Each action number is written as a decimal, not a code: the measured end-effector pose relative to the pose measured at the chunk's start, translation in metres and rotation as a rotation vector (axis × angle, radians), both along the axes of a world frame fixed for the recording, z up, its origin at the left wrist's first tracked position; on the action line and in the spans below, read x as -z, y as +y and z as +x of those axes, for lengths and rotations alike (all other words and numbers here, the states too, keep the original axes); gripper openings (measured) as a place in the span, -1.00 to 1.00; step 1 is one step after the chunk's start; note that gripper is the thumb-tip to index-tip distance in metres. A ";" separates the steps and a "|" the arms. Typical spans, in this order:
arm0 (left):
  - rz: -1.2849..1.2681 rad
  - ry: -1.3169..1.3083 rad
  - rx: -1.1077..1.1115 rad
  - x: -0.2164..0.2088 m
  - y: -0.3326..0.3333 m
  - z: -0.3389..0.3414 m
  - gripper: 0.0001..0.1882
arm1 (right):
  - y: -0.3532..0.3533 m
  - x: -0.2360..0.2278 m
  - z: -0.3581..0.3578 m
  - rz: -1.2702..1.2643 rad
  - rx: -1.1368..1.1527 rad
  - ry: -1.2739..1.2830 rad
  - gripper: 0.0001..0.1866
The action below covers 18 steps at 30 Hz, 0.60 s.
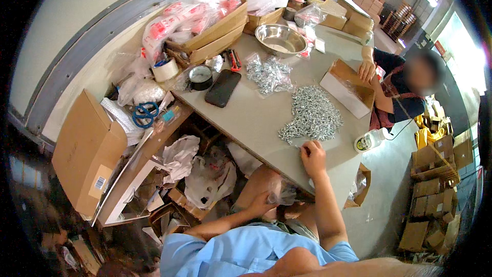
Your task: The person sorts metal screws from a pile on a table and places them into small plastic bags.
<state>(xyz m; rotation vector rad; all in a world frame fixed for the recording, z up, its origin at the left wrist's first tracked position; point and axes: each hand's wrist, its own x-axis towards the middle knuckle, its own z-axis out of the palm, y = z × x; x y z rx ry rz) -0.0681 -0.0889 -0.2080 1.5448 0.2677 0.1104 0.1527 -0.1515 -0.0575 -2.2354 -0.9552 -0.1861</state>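
Observation:
A spread pile of small silver screws [312,115] lies on the grey table [251,128]. At the pile's near edge is my right hand [313,159], its fingers curled down against the tabletop. What is between those fingertips, if anything, is too small to make out. Low over my lap, below the table's edge, my left hand [262,202] is closed on a see-through plastic bag [283,193]. Beyond the pile, to its left, rests a bunch of filled plastic bags [269,73] with shiny metal pieces inside.
Across the table a co-worker's hand [367,65] rests at an open cardboard box [348,87]. A white bottle [372,140] stands near the right edge. A steel bowl [281,39], a black phone [223,88], tape rolls [200,77] and blue-handled scissors [145,114] lie further left.

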 end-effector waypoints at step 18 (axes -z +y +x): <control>0.196 -0.141 -0.227 0.009 0.013 0.043 -0.70 | -0.051 0.001 -0.071 -0.704 -0.608 -0.235 -0.50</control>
